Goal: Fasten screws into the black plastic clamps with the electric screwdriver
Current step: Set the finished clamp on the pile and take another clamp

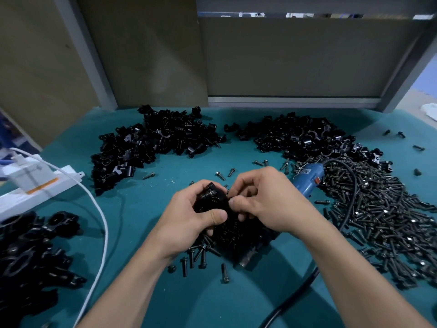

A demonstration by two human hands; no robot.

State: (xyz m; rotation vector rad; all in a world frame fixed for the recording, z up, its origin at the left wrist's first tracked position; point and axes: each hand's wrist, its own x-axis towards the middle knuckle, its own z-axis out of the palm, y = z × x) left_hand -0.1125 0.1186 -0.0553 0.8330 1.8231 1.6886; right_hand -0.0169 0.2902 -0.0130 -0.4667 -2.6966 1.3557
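My left hand (pixel 189 216) grips a black plastic clamp (pixel 211 194) at the middle of the green table. My right hand (pixel 262 200) meets it from the right, and its thumb and fingers pinch a small dark screw (pixel 229 198) at the clamp's side. The blue electric screwdriver (pixel 307 178) lies on the table just right of my right hand, untouched, with its black cable (pixel 350 197) looping over the screw heap. A black block (pixel 248 254) sits under my hands, partly hidden.
Two heaps of black clamps lie at the back, one on the left (pixel 156 143) and one on the right (pixel 302 136). A big pile of screws (pixel 378 216) fills the right side. Assembled clamps (pixel 30 254) lie at the near left by a white power strip (pixel 40 183) and white cable (pixel 101 223).
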